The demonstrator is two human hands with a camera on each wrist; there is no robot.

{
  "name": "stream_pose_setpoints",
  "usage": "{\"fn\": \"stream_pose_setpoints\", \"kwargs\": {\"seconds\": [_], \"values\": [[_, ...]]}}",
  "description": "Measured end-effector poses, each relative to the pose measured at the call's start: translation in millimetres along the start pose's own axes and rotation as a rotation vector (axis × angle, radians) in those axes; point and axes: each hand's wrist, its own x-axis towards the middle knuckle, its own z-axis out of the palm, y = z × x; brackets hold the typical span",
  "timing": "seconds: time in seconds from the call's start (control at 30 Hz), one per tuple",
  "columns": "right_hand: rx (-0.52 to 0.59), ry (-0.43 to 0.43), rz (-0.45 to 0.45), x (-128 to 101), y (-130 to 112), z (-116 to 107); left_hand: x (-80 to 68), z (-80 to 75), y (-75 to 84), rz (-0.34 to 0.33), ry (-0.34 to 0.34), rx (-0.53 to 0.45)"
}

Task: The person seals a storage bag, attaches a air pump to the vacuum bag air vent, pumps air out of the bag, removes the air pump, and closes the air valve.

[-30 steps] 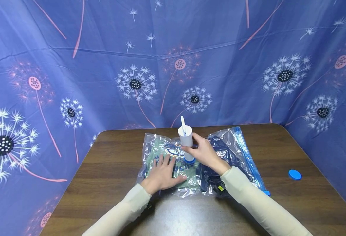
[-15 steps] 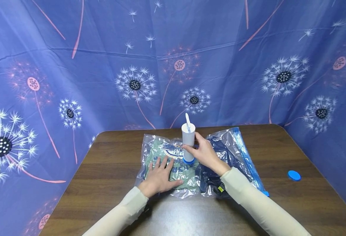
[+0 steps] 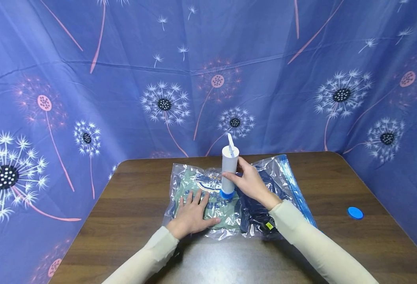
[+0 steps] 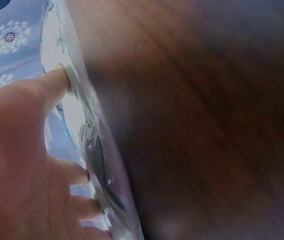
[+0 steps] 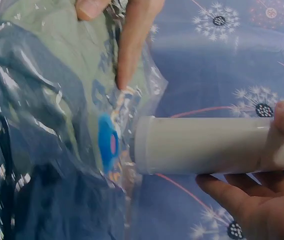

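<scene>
A clear plastic vacuum bag [image 3: 176, 173] lies flat on the table, with a green printed garment [image 3: 190, 179] and a dark navy garment [image 3: 252, 209] inside. My left hand [image 3: 192, 217] rests on the green side, fingers spread and straight. My right hand [image 3: 249, 181] grips a white cylindrical hand pump [image 3: 229, 167], its narrow handle [image 3: 230, 142] sticking up from the top. The pump stands nearly upright over the bag's blue valve [image 5: 105, 142]. In the right wrist view a narrow gap shows between the pump's end and the valve's blue ring.
On the right of the wooden table [image 3: 130, 189] lies a blue round cap [image 3: 355, 213]. A blue zip strip [image 3: 295, 185] runs down the bag's right edge. Behind the table hangs a blue dandelion-print cloth [image 3: 283, 98].
The pump's top has swung to the right in my right hand, and more of its body shows. My left hand has slid slightly left and toward me on the bag.
</scene>
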Motion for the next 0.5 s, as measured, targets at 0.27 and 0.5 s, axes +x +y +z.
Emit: {"fn": "stream_pose_setpoints", "kwargs": {"seconds": [0.27,0.5], "values": [[-0.091,-0.045,0.092,-0.8,-3.4,-38.1,-2.6,-4.1,-0.4,0.002,-0.001,-0.012],[-0.193,-0.071,0.116,-7.5,-1.0,-84.4,-2.3,-7.3,-2.0,0.005,-0.027,0.001]]}}
